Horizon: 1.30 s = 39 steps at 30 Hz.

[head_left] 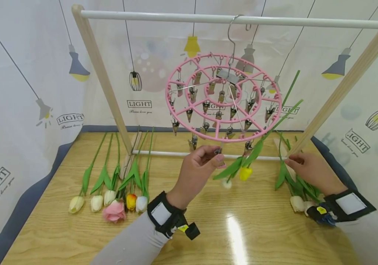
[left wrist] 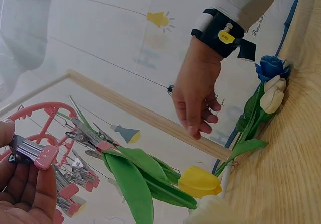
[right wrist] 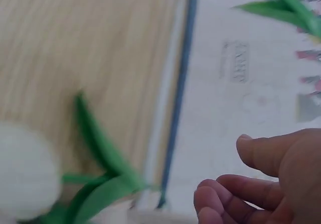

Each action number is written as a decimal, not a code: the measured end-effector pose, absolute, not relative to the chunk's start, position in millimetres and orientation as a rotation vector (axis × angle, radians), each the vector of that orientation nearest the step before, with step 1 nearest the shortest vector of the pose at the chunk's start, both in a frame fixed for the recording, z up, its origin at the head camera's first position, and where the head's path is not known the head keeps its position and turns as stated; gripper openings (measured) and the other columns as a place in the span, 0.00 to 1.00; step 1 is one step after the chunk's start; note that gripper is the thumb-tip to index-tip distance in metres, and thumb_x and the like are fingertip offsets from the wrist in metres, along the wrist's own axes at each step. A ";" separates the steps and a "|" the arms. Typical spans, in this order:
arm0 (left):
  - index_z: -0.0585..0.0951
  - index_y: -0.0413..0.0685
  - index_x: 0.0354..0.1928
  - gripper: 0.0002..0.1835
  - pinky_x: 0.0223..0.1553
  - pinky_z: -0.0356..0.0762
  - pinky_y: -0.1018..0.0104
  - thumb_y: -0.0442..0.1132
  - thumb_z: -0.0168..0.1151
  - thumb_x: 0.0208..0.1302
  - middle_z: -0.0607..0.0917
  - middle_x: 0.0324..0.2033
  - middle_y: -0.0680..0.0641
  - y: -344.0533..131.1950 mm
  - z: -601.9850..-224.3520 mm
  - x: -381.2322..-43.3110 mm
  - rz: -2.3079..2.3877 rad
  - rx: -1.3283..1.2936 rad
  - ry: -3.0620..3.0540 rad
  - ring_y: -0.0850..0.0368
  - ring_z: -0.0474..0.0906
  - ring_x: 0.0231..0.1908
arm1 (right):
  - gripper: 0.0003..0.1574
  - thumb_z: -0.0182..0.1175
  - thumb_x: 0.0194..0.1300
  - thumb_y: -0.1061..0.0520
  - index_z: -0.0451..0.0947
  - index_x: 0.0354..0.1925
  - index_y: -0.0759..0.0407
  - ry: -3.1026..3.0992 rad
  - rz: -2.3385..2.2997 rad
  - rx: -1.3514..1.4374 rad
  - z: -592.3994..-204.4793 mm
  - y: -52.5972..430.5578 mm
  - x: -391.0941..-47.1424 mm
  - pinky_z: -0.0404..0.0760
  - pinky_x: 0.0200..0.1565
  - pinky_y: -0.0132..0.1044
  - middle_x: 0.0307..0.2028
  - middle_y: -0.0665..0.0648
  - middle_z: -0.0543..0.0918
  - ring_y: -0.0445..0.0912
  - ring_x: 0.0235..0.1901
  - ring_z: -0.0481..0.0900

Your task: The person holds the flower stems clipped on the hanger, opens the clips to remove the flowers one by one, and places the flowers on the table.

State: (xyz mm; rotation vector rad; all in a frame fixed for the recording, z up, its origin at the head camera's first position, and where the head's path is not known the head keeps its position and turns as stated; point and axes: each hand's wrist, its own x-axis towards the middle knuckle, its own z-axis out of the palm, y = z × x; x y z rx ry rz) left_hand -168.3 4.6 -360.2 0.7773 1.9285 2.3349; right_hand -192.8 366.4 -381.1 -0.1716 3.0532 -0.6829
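A pink round clip hanger (head_left: 217, 134) hangs by its hook from a white rail, with several metal clips below it. My left hand (head_left: 196, 172) pinches one clip (left wrist: 31, 151) with pink tips at the hanger's front edge. To the right of that hand, a yellow tulip (head_left: 245, 173) and a white tulip (head_left: 227, 183) hang heads down, clipped at their stems. My right hand (head_left: 313, 172) is above the flowers at the right, its fingers loosely bent with nothing between them. White tulips (head_left: 297, 204) and a blue rose (left wrist: 272, 68) lie under and beside it.
On the table's left lie several tulips, a cream one (head_left: 76, 204) among them, and a pink rose (head_left: 114, 211). A wooden stand (head_left: 104, 79) with a white top rail (head_left: 162, 16) and a low crossbar (head_left: 162, 153) frames the hanger. Printed cloth (head_left: 162, 110) covers the back.
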 end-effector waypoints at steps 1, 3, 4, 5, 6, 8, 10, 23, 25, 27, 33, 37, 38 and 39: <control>0.76 0.46 0.52 0.17 0.48 0.80 0.59 0.44 0.58 0.65 0.79 0.47 0.42 4.5 -360.5 -168.7 2.337 0.775 1.928 0.50 0.77 0.44 | 0.39 0.43 0.69 0.34 0.69 0.59 0.65 3.056 -0.726 -0.169 -375.7 361.8 -190.4 0.78 0.40 0.57 0.50 0.71 0.78 0.60 0.45 0.76; 0.76 0.46 0.52 0.17 0.48 0.80 0.58 0.44 0.58 0.64 0.79 0.47 0.42 3.9 -360.3 -168.8 2.340 0.773 1.934 0.51 0.77 0.44 | 0.37 0.43 0.68 0.34 0.69 0.60 0.59 3.050 -0.859 -0.158 -367.0 350.3 -184.8 0.79 0.41 0.54 0.50 0.67 0.79 0.56 0.46 0.76; 0.76 0.47 0.52 0.16 0.48 0.80 0.58 0.44 0.58 0.64 0.79 0.47 0.42 3.6 -360.0 -168.8 2.338 0.772 1.941 0.51 0.77 0.44 | 0.35 0.44 0.68 0.34 0.69 0.60 0.56 3.046 -0.946 -0.162 -363.6 343.4 -181.8 0.80 0.39 0.51 0.49 0.64 0.80 0.53 0.44 0.77; 0.76 0.47 0.52 0.16 0.48 0.80 0.58 0.44 0.59 0.64 0.79 0.47 0.42 3.3 -359.7 -168.8 2.342 0.771 1.942 0.51 0.77 0.44 | 0.32 0.45 0.68 0.35 0.70 0.60 0.53 3.053 -1.034 -0.168 -361.2 336.1 -178.8 0.81 0.38 0.45 0.46 0.60 0.81 0.50 0.42 0.78; 0.76 0.46 0.52 0.16 0.48 0.80 0.58 0.43 0.58 0.64 0.79 0.47 0.42 2.7 -356.8 -167.3 2.341 0.762 1.945 0.51 0.77 0.44 | 0.29 0.47 0.68 0.38 0.71 0.59 0.52 3.048 -1.150 -0.199 -359.8 328.5 -176.0 0.82 0.37 0.41 0.45 0.56 0.82 0.47 0.40 0.78; 0.76 0.44 0.52 0.16 0.48 0.80 0.59 0.42 0.58 0.65 0.79 0.46 0.41 1.1 -350.2 -163.5 2.334 0.747 1.957 0.51 0.77 0.44 | 0.23 0.51 0.69 0.45 0.73 0.57 0.52 3.014 -1.395 -0.294 -360.2 312.9 -171.1 0.82 0.35 0.32 0.43 0.52 0.81 0.44 0.38 0.79; 0.76 0.41 0.51 0.15 0.48 0.80 0.58 0.40 0.58 0.65 0.79 0.45 0.41 -0.3 -343.8 -160.0 2.331 0.733 1.949 0.50 0.77 0.44 | 0.21 0.53 0.68 0.51 0.73 0.57 0.54 2.930 -1.608 -0.399 -361.5 297.5 -166.1 0.81 0.37 0.27 0.43 0.51 0.82 0.45 0.39 0.79; 0.75 0.39 0.51 0.16 0.49 0.79 0.55 0.40 0.57 0.65 0.78 0.48 0.39 -1.0 -334.7 -154.9 2.302 0.722 1.953 0.45 0.75 0.47 | 0.25 0.54 0.68 0.52 0.68 0.62 0.52 2.508 -1.945 -0.492 -389.0 238.8 -166.3 0.76 0.52 0.29 0.56 0.57 0.77 0.50 0.54 0.73; 0.75 0.40 0.51 0.16 0.50 0.79 0.54 0.40 0.56 0.66 0.78 0.48 0.39 -1.1 -335.0 -155.2 2.288 0.733 1.981 0.47 0.76 0.46 | 0.25 0.54 0.67 0.52 0.69 0.61 0.53 2.462 -1.975 -0.474 -394.1 234.3 -167.6 0.76 0.52 0.30 0.56 0.57 0.77 0.50 0.54 0.73; 0.75 0.40 0.51 0.15 0.50 0.78 0.54 0.41 0.56 0.66 0.78 0.48 0.39 -1.4 -335.0 -155.3 2.271 0.736 2.013 0.51 0.76 0.46 | 0.25 0.54 0.67 0.53 0.69 0.61 0.56 2.392 -2.017 -0.462 -398.4 229.7 -168.5 0.76 0.52 0.32 0.56 0.58 0.78 0.51 0.54 0.72; 0.75 0.41 0.52 0.16 0.49 0.78 0.60 0.41 0.55 0.67 0.78 0.49 0.40 -2.0 -335.3 -155.6 2.259 0.727 2.038 0.55 0.76 0.46 | 0.23 0.55 0.67 0.53 0.71 0.57 0.63 2.287 -2.102 -0.445 -406.7 218.7 -170.2 0.76 0.52 0.35 0.51 0.59 0.80 0.52 0.53 0.73; 0.75 0.40 0.52 0.16 0.49 0.79 0.59 0.40 0.56 0.66 0.78 0.49 0.38 -2.0 -335.6 -155.7 2.271 0.737 2.036 0.55 0.76 0.46 | 0.19 0.56 0.66 0.54 0.73 0.50 0.66 2.302 -2.134 -0.435 -408.7 216.3 -170.1 0.78 0.49 0.35 0.42 0.52 0.83 0.52 0.46 0.76; 0.75 0.40 0.52 0.16 0.49 0.79 0.59 0.40 0.56 0.66 0.78 0.48 0.38 -2.1 -335.9 -155.8 2.275 0.742 2.043 0.54 0.76 0.46 | 0.18 0.56 0.66 0.54 0.74 0.48 0.66 2.304 -2.140 -0.437 -408.7 216.0 -169.8 0.78 0.48 0.35 0.41 0.50 0.83 0.52 0.45 0.76; 0.75 0.39 0.52 0.16 0.49 0.79 0.59 0.40 0.57 0.66 0.78 0.47 0.38 -2.3 -336.2 -155.7 2.281 0.744 2.049 0.54 0.76 0.45 | 0.17 0.56 0.66 0.55 0.74 0.47 0.67 2.304 -2.149 -0.443 -408.6 215.7 -169.5 0.79 0.48 0.35 0.40 0.50 0.83 0.51 0.44 0.77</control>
